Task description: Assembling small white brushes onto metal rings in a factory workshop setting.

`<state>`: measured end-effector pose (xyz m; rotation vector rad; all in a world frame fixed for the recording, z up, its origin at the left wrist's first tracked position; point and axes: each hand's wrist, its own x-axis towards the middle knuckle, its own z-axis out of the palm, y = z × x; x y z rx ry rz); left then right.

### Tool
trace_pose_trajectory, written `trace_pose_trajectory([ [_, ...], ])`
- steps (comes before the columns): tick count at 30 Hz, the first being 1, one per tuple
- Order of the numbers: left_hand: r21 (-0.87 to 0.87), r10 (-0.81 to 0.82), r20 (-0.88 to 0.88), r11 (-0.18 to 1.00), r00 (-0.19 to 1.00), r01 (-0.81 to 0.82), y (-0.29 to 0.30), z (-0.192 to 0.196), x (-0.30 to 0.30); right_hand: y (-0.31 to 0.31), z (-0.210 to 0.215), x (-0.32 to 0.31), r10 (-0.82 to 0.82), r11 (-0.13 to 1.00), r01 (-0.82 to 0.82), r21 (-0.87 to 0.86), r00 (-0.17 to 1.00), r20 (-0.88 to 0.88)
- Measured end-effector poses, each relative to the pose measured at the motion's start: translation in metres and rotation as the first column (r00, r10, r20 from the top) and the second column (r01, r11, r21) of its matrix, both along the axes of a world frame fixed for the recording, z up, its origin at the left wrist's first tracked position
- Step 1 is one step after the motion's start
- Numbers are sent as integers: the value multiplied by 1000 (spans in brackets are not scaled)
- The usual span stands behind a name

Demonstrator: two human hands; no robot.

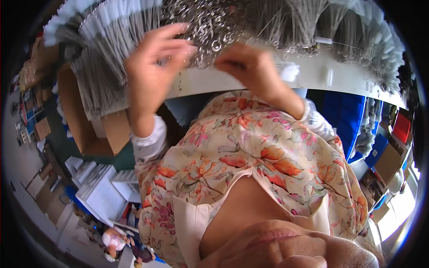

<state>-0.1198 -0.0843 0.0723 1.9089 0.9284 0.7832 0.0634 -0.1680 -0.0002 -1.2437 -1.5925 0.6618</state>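
Note:
Both my hands are over the near edge of a white table [201,82], at a heap of small shiny metal rings and clasps [214,33]. My left hand [154,67], blurred by motion, is on the left side of the heap with its fingers stretched and apart; nothing can be made out in it. To the right, my right hand [257,67] has its fingers curled and pressed together, pointing toward the heap. What they hold, if anything, is hidden. A gap separates the two hands.
Bundles of thin grey wires [100,49] with pale ends lie left of the heap, and more wire bundles [308,22] lie right. A cardboard box [82,116] stands beyond the table's left end; blue bins [342,116] stand right. Other people [114,241] are far off.

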Motion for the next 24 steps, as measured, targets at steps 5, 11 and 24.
trace_pose_trajectory([
  [5,492,637,-500,766,586,-414,74,-4,-82,-12,-52,-14,125,958,-237,159,850,512],
  [11,372,598,-346,795,723,-479,84,-36,-94,10,3,59,-269,908,119,402,901,341],
  [24,636,702,-367,668,611,-385,73,-3,-67,43,39,154,-526,827,554,96,702,480],
])
